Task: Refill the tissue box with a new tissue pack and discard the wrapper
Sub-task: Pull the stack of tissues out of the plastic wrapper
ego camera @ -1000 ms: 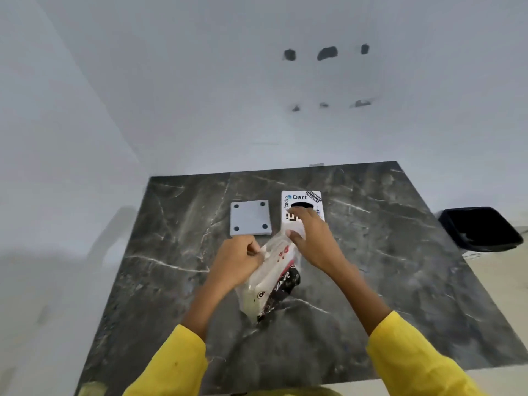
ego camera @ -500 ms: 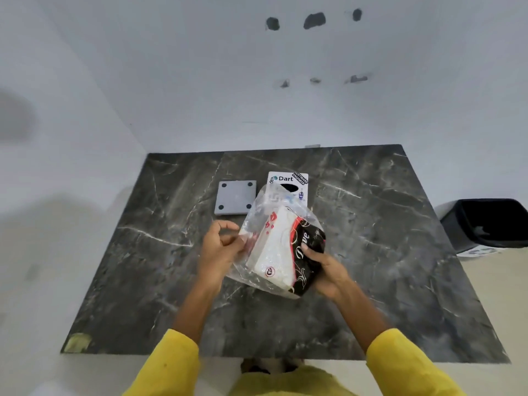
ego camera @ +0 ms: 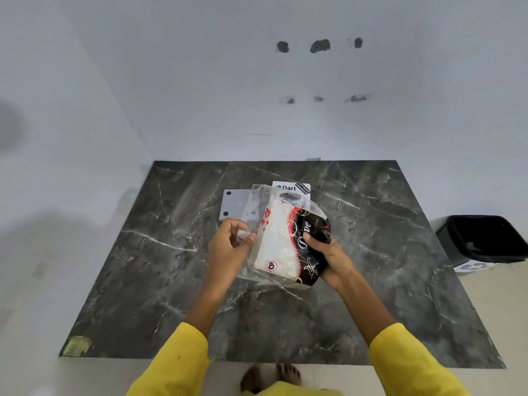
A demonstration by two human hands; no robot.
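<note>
The dark marble table (ego camera: pixel 160 267) fills the middle of the frame, and a black bin (ego camera: pixel 485 238) stands at the right edge; what is in it I cannot tell. Near the centre, the tissue pack (ego camera: pixel 281 247) is held above the table inside its clear wrapper (ego camera: pixel 251 204). The right hand (ego camera: pixel 328 258) is closed around its black side, and the left hand (ego camera: pixel 228 247) pinches the wrapper edge. Behind them lies the white tissue box (ego camera: pixel 291 188) beside a grey plate (ego camera: pixel 233 207).

Glossy clear plastic wrapper (ego camera: pixel 251 212) on the tissue pack (ego camera: pixel 281 247); polished dark marble table (ego camera: pixel 385 252).
</note>
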